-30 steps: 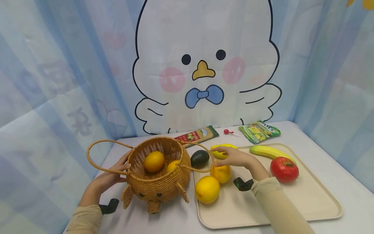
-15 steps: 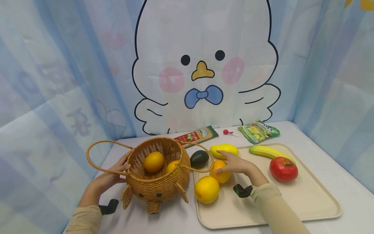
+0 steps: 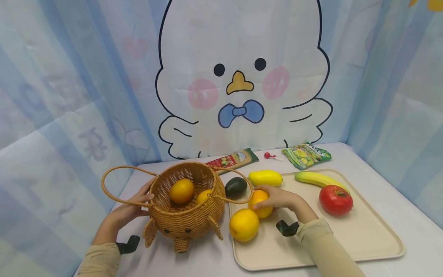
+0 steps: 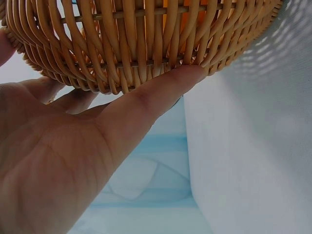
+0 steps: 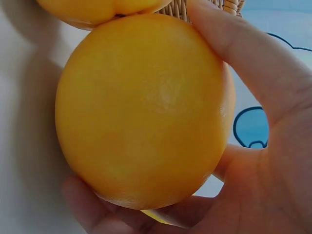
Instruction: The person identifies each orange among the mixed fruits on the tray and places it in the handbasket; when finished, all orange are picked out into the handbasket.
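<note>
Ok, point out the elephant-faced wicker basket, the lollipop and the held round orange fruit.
Elephant-faced wicker basket [image 3: 194, 220]: head view, front wall.
Lollipop [image 3: 267, 155]: head view, red candy end.
Round orange fruit [image 5: 144, 112]: right wrist view, side facing camera.

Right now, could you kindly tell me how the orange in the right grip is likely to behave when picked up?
The orange would probably roll if let go over the flat tray, being nearly round. Its smooth, shiny skin may be slightly slippery. It seems fairly stiff, since no dent shows where the right grip holds it.

Cartoon-printed curtains [image 3: 238, 46] mark this as a booth
</note>
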`<state>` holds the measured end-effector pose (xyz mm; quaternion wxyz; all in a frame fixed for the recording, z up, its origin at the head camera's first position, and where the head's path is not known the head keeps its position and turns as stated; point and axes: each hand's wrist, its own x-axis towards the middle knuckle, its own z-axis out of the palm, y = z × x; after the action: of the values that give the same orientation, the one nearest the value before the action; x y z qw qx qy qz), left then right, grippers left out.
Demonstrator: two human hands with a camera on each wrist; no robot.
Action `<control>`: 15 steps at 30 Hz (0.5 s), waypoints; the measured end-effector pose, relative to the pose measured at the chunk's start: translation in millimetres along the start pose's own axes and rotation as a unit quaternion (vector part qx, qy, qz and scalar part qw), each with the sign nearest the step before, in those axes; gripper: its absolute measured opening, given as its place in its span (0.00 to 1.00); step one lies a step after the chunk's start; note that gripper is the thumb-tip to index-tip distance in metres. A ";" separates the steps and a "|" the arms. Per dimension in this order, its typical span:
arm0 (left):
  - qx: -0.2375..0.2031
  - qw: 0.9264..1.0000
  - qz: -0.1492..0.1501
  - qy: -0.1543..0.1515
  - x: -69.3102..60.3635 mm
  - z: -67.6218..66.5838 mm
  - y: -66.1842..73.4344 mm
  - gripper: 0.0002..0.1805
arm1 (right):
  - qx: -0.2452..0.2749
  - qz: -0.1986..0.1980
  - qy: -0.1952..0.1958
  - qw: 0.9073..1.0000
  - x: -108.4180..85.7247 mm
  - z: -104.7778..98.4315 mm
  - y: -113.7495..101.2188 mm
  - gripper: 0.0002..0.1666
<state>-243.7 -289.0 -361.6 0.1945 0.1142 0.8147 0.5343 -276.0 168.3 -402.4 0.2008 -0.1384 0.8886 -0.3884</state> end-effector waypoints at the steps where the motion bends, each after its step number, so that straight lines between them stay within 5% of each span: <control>1: -0.002 1.000 0.000 0.000 0.0 0.0 0.0 0.37 | 0.002 -0.001 -0.002 1.000 -0.3 0.1 -0.1 0.48; 15: -0.006 1.000 -0.004 0.003 0.0 0.0 -0.4 0.38 | 0.011 -0.005 -0.010 1.000 -4.8 -0.9 -1.0 0.44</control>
<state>-243.7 -289.1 -362.0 0.1951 0.1086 0.8124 0.5387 -272.1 170.1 -399.9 0.2090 -0.1441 0.8819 -0.3973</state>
